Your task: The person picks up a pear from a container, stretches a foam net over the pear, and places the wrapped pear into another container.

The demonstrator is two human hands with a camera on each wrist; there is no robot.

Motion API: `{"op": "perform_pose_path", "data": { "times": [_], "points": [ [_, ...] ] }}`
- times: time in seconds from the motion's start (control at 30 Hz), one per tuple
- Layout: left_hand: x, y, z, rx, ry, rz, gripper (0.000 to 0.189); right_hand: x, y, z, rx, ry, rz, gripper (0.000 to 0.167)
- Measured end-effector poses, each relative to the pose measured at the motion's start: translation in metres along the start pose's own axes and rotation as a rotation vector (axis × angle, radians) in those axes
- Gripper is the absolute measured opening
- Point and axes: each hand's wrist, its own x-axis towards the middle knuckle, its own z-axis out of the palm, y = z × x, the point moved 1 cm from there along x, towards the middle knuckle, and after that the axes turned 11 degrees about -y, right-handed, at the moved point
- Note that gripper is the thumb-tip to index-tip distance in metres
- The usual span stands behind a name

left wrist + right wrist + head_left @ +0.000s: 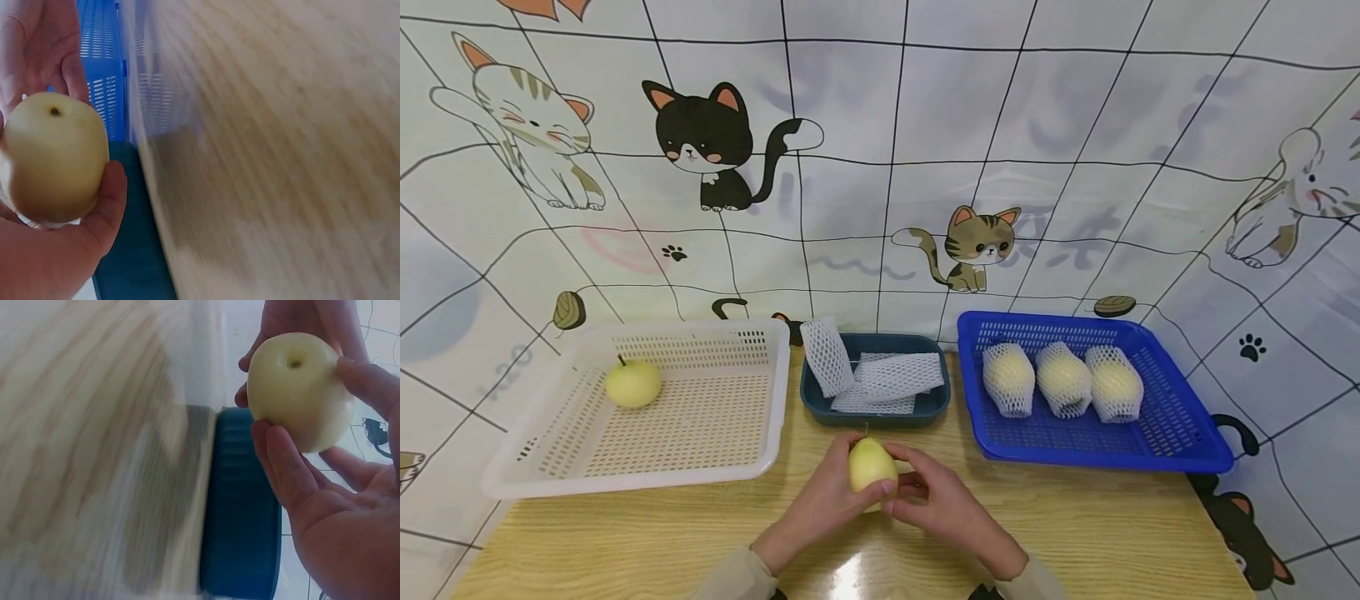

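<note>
A yellow pear (871,464), stem pointing away, is held between both hands near the front of the teal tray (880,421). My left hand (831,487) grips its left side, with the thumb across the near face. From the right, my right hand (936,500) holds the same pear (300,394) between thumb and fingers. The left wrist view shows the pear's (56,156) dimpled end facing the camera. White foam net sleeves (895,377) lie in the teal tray, one leaning over its left rim.
On the left, a white basket (700,483) holds one bare pear (634,384). A blue basket (1097,458) on the right contains three pears in foam nets (1063,379). Everything stands on a wooden table (625,542) before a cat-patterned cloth (850,192).
</note>
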Motion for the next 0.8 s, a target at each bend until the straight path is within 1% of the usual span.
{"op": "perform_pose_path", "data": {
  "times": [0.13, 0.23, 0.3, 0.43, 0.6, 0.67, 0.8],
  "points": [
    [-0.0006, -0.0012, 0.0002, 0.013, -0.027, 0.023, 0.071, -0.0014, 0.0033, -0.0018, -0.017, -0.006, 0.009, 0.075],
    [-0.0016, -0.0009, -0.0022, -0.006, -0.045, 0.040, 0.061, -0.0019, 0.0052, -0.0037, -0.035, -0.012, 0.017, 0.077],
    [-0.0020, -0.0007, -0.0038, -0.038, -0.061, 0.057, 0.058, -0.0018, 0.0057, -0.0050, -0.049, -0.014, 0.021, 0.079],
    [-0.0021, -0.0009, -0.0055, -0.093, -0.083, 0.089, 0.061, -0.0011, 0.0048, -0.0074, -0.036, -0.009, 0.016, 0.075],
    [-0.0007, -0.0033, -0.0044, -0.125, -0.078, 0.140, 0.064, 0.0002, 0.0038, -0.0085, -0.023, 0.008, -0.015, 0.067],
    [0.0000, -0.0043, -0.0039, -0.121, -0.075, 0.161, 0.064, 0.0014, 0.0038, -0.0076, -0.067, 0.014, -0.027, 0.068],
    [0.0010, -0.0052, -0.0039, -0.072, -0.081, 0.206, 0.063, 0.0041, 0.0050, -0.0050, -0.228, 0.026, -0.070, 0.070]
  ]
}}
